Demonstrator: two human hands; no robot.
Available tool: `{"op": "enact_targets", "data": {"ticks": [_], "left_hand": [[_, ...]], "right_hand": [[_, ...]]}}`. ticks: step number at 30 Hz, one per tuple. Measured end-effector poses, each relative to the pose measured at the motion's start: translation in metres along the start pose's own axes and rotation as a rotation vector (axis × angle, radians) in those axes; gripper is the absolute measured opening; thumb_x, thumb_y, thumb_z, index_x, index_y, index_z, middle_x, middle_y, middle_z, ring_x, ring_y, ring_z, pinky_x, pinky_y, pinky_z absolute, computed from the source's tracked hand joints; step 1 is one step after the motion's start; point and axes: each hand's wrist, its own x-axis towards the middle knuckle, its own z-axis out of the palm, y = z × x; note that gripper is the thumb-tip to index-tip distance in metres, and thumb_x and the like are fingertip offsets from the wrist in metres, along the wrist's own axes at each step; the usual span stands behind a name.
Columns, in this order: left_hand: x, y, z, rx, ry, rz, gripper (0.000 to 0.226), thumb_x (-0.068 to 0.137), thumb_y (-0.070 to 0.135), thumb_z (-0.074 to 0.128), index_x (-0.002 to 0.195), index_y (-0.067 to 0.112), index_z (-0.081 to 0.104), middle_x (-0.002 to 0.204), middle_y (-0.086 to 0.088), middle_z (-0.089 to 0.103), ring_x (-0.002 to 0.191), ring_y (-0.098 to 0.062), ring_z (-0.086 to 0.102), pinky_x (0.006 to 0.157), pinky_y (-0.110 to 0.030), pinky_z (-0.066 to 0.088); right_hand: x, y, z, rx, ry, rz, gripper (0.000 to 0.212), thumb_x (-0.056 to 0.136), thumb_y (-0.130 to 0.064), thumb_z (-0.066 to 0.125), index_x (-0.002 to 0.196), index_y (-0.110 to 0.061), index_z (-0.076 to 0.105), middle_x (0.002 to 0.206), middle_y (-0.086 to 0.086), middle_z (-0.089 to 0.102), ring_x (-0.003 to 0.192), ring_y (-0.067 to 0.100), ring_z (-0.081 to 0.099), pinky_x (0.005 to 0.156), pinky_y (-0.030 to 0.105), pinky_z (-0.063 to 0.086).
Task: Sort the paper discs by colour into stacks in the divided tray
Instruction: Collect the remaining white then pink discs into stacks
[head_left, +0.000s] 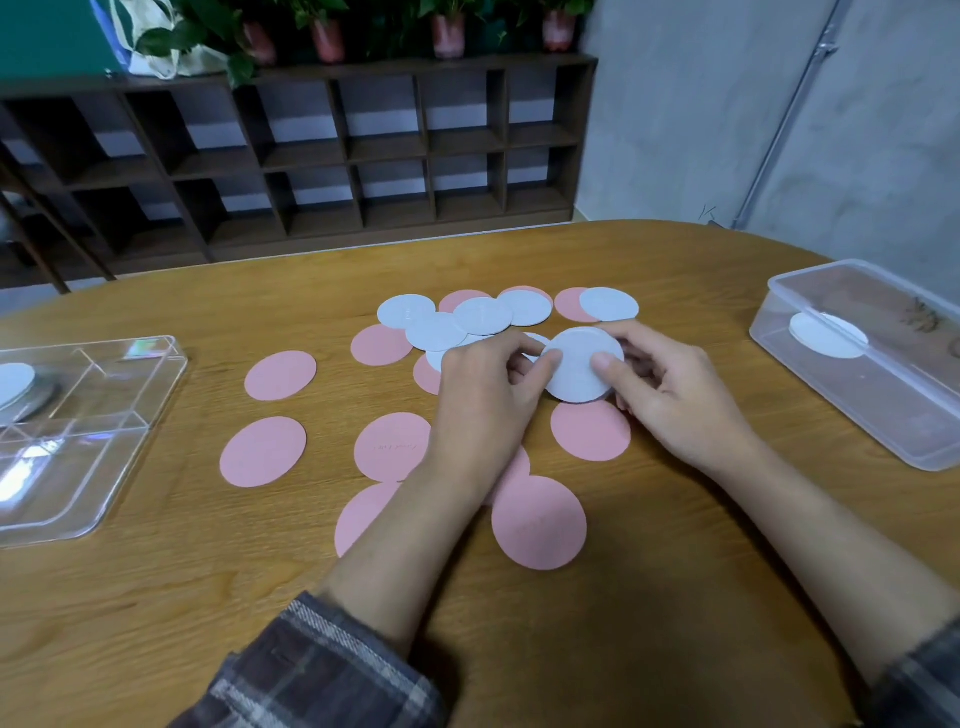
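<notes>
Both of my hands hold a white paper disc (577, 370) just above the table's middle. My left hand (483, 395) pinches its left edge and my right hand (670, 395) pinches its right edge. Several white discs (483, 315) overlap pink ones in a loose pile behind my hands. Several pink discs (263, 451) lie spread over the table in front and to the left. The clear divided tray (119, 441) stands at the left edge with a white disc (13, 382) in its far compartment.
A clear plastic box (883, 395) with a white disc (828, 335) in it stands at the right. Behind the wooden table (208, 597) is a dark shelf unit (311, 156) with potted plants on top.
</notes>
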Motion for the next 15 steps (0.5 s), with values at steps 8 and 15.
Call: {"op": "enact_targets", "data": {"ticks": [8,15], "left_hand": [[0.006,-0.023,-0.015,0.408,-0.196,0.036,0.054,0.088,0.051,0.076,0.13,0.018,0.07,0.14,0.001,0.064,0.133,-0.024,0.053,0.104,-0.046,0.049],[0.005,-0.021,-0.014,0.477,-0.225,0.054,0.038,0.094,0.045,0.07,0.122,0.02,0.073,0.124,0.002,0.072,0.122,-0.024,0.059,0.096,-0.047,0.051]], "right_hand": [[0.004,0.013,-0.007,-0.061,0.114,0.049,0.024,0.103,-0.021,0.057,0.124,-0.028,0.065,0.101,0.002,0.071,0.094,0.027,0.064,0.085,0.053,0.052],[0.004,0.01,-0.007,-0.078,0.113,0.073,0.025,0.103,-0.021,0.056,0.125,-0.026,0.065,0.103,-0.003,0.07,0.094,0.024,0.063,0.083,0.05,0.052]]}}
